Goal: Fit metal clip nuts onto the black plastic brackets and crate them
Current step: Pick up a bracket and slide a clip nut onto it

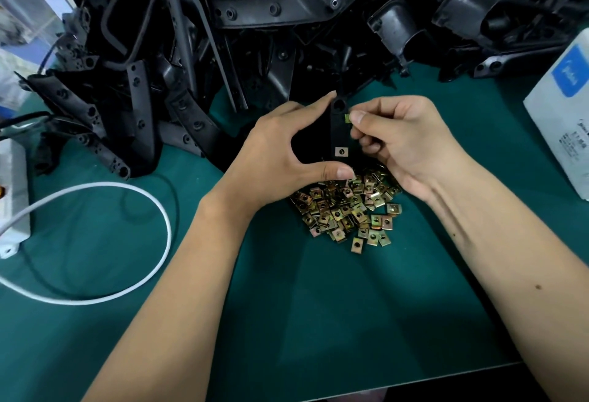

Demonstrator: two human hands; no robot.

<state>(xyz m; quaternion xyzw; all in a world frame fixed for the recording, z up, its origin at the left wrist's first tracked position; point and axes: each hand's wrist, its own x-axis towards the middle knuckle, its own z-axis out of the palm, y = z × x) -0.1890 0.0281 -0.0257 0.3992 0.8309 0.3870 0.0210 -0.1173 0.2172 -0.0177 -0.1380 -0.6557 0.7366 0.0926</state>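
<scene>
1. Head view: my left hand (287, 150) grips the black bracket (338, 129) upright above the green mat (318, 306), forefinger on its top end, thumb under its bottom end.
2. One clip nut (340, 151) already sits on the bracket's lower end.
3. My right hand (398, 143) pinches a second clip nut (347, 118) against the bracket's right edge near the top hole.
4. The bracket looks stiff and light, so I judge holding it by the ends leaves the edges free.
5. The nut is small, probably slippery and springy; I would pinch its flat faces and push it straight on.
6. Spare nuts (347, 207) lie heaped under my hands, the bracket pile (223, 35) behind. I see no crate.
</scene>
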